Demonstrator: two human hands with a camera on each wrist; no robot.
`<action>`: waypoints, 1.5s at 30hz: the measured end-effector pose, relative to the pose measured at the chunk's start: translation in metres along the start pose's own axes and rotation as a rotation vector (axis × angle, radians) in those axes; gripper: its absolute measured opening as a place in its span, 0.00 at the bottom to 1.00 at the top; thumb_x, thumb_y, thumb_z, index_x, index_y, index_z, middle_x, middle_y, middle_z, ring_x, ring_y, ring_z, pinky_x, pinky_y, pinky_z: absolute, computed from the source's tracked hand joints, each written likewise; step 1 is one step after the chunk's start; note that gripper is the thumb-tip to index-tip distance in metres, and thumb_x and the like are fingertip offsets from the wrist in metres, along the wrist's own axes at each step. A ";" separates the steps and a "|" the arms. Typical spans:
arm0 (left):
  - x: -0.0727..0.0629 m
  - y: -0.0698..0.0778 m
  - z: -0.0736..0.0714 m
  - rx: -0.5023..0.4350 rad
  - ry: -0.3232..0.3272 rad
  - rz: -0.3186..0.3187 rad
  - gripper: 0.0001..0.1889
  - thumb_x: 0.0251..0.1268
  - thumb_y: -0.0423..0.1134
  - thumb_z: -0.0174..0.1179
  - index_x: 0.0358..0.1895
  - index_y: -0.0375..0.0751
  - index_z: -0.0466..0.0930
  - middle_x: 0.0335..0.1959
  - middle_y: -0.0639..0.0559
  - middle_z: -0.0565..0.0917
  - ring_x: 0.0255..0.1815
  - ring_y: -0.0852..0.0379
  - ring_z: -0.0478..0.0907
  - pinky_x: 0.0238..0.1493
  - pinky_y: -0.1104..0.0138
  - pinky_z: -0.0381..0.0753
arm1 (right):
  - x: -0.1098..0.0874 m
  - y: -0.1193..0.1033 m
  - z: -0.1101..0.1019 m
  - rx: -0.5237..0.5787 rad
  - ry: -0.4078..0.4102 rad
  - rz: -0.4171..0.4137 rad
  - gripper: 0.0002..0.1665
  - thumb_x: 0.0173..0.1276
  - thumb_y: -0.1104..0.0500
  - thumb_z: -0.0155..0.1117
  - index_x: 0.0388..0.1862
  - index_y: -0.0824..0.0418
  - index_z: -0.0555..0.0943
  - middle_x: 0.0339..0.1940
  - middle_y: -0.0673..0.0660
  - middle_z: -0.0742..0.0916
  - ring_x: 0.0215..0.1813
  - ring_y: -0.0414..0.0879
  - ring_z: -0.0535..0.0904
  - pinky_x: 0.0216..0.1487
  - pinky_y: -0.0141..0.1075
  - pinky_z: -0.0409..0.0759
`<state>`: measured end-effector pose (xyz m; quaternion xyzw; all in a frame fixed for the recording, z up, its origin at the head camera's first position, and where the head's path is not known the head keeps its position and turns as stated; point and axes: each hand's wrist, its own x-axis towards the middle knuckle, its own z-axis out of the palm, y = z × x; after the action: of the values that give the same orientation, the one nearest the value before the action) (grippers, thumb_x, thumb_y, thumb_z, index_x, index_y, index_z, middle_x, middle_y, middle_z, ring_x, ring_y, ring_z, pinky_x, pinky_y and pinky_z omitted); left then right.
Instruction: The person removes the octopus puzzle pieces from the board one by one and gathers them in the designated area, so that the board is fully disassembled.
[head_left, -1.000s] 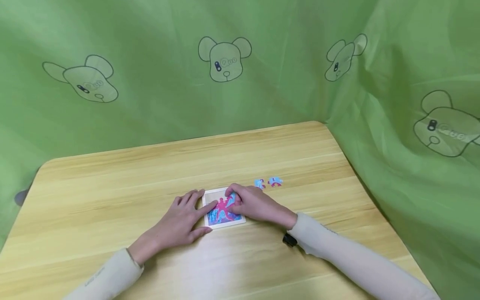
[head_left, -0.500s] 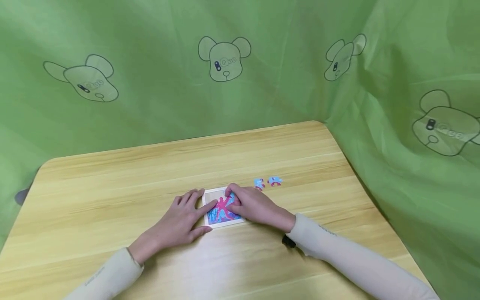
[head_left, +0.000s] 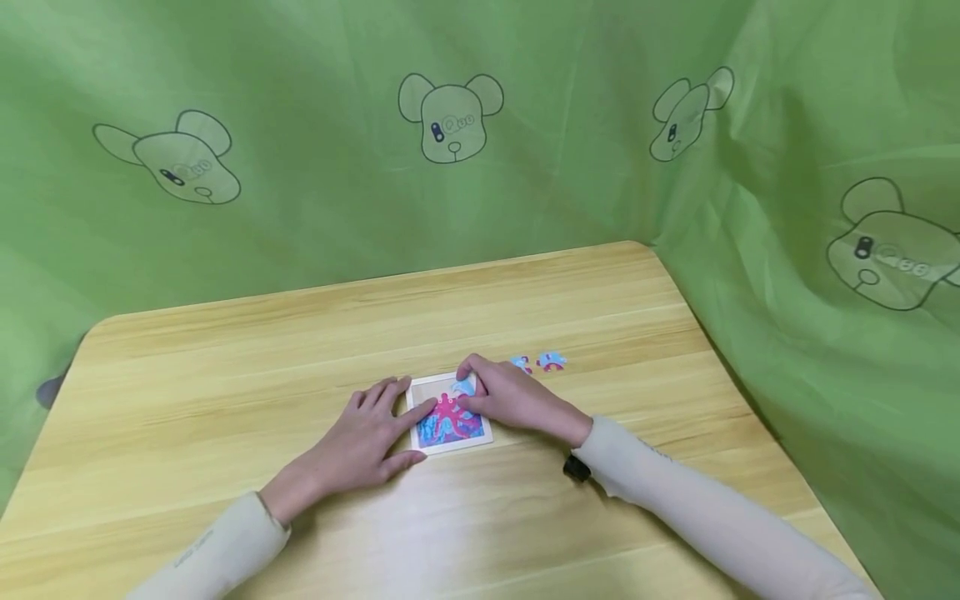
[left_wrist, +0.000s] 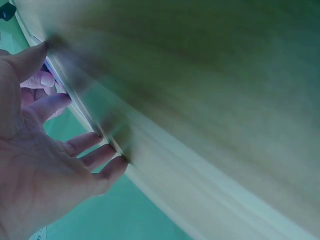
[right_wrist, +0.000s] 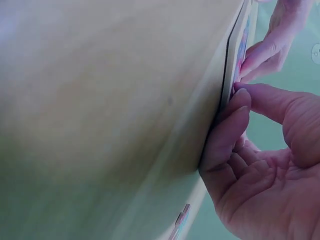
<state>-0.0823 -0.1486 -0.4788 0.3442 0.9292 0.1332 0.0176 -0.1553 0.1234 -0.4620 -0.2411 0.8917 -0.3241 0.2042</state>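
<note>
In the head view a small square jigsaw puzzle in a white-edged frame lies on the table, with a pink octopus on blue. A bare strip of its tray shows at the upper left. My left hand spreads along the left side, its index finger on the picture and its thumb at the near corner. My right hand curls over the right edge, thumb and index finger on either side of a light-blue puzzle piece in the upper right corner. The right wrist view shows curled fingers against the frame's side.
Two loose puzzle pieces, one light blue and pink and another partly hidden, lie beyond my right hand. The wood-grain table has rounded far corners. A green curtain with bear-head prints hangs behind and to the right.
My right hand has shifted slightly up and right, uncovering more of the octopus and the light-blue corner piece. It now covers more of the nearer loose piece. My left hand stays in place.
</note>
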 end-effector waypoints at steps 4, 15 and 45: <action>0.000 0.000 -0.001 0.000 -0.010 -0.004 0.38 0.78 0.59 0.66 0.84 0.47 0.71 0.79 0.26 0.66 0.78 0.28 0.65 0.66 0.34 0.71 | 0.001 0.000 0.000 0.016 0.008 0.018 0.21 0.78 0.55 0.75 0.63 0.59 0.79 0.28 0.51 0.80 0.27 0.42 0.71 0.32 0.35 0.69; 0.000 0.001 -0.002 0.000 -0.015 -0.005 0.38 0.78 0.59 0.66 0.84 0.47 0.71 0.79 0.27 0.66 0.78 0.28 0.65 0.67 0.34 0.71 | -0.002 0.001 0.001 0.034 0.024 0.001 0.18 0.76 0.57 0.77 0.55 0.58 0.77 0.27 0.51 0.79 0.27 0.43 0.70 0.32 0.34 0.69; -0.001 -0.001 0.001 -0.006 0.024 0.001 0.37 0.77 0.60 0.67 0.83 0.49 0.73 0.79 0.28 0.67 0.76 0.30 0.68 0.64 0.35 0.73 | -0.027 0.002 -0.016 0.263 0.125 -0.005 0.13 0.81 0.69 0.65 0.60 0.62 0.82 0.35 0.55 0.87 0.36 0.50 0.88 0.46 0.40 0.82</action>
<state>-0.0822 -0.1494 -0.4803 0.3429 0.9288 0.1403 0.0076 -0.1420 0.1474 -0.4465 -0.1936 0.8519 -0.4531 0.1774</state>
